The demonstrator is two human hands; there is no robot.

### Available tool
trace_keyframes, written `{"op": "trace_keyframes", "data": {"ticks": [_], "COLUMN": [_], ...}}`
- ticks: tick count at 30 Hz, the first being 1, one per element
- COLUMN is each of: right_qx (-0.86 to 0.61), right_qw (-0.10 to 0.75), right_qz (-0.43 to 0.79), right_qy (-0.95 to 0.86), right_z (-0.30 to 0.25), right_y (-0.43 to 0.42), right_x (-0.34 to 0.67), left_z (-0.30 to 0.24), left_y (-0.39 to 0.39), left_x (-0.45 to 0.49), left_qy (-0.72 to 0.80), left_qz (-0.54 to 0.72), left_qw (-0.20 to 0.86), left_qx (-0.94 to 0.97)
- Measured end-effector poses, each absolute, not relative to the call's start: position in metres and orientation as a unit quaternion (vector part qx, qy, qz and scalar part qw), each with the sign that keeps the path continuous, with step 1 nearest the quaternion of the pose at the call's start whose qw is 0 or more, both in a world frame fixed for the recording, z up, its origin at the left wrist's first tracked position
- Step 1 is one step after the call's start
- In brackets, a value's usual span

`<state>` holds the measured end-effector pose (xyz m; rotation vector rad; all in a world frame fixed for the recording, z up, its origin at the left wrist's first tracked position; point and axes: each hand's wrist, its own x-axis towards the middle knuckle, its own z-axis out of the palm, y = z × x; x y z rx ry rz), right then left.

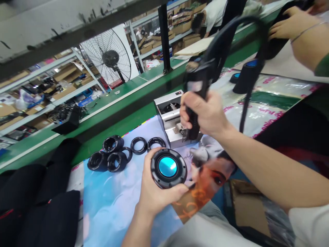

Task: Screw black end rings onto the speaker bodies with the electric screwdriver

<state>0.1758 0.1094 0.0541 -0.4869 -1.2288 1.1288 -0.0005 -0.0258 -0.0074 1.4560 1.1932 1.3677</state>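
My left hand (pixel 156 192) is wrapped round a round black speaker (pixel 168 167) with a shiny blue centre, its face turned up toward me. My right hand (pixel 205 111) grips a black electric screwdriver (pixel 196 82) upright, with a thick cord (pixel 259 31) looping from its top. Its lower end is blurred and overlaps a silver screw feeder (pixel 168 116) on the bench behind it. Beyond my left hand lie loose black rings (pixel 138 145) and several short black cylindrical housings (pixel 117 161).
A printed sheet (pixel 110 206) covers the bench in front of me. Dark padded bundles (pixel 38 202) lie at left. At right stand a black cylinder (pixel 243 80) with a blue top and a co-worker's hand (pixel 288 25). A fan (pixel 110 58) and shelves stand behind; a metal beam crosses overhead.
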Motion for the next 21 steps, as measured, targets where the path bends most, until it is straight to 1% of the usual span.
{"op": "trace_keyframes", "data": {"ticks": [3, 6, 11, 14, 17, 19, 21], "right_qx": [-0.188, -0.201, -0.237, -0.241, -0.234, -0.226, -0.221], "right_qw": [0.687, 0.717, 0.681, 0.661, 0.65, 0.657, 0.635], "right_qz": [0.456, 0.408, 0.42, 0.465, 0.512, 0.512, 0.514], "right_qy": [-0.534, -0.528, -0.551, -0.537, -0.511, -0.506, -0.532], "right_z": [0.065, 0.068, 0.056, 0.056, 0.076, 0.1, 0.126], "right_y": [0.11, 0.112, 0.111, 0.106, 0.093, 0.077, 0.06], "right_x": [0.179, 0.176, 0.17, 0.171, 0.174, 0.175, 0.175], "left_z": [-0.009, -0.01, -0.009, -0.009, -0.01, -0.011, -0.012], "left_y": [-0.025, -0.025, -0.026, -0.025, -0.024, -0.023, -0.022], "left_x": [-0.002, -0.002, -0.002, -0.002, -0.004, -0.006, -0.009], "left_qy": [0.473, 0.484, 0.494, 0.497, 0.495, 0.489, 0.484], "left_qz": [0.538, 0.53, 0.52, 0.516, 0.52, 0.523, 0.519], "left_qw": [0.4, 0.398, 0.397, 0.402, 0.408, 0.413, 0.418], "left_qx": [0.571, 0.572, 0.573, 0.57, 0.563, 0.563, 0.567]}}
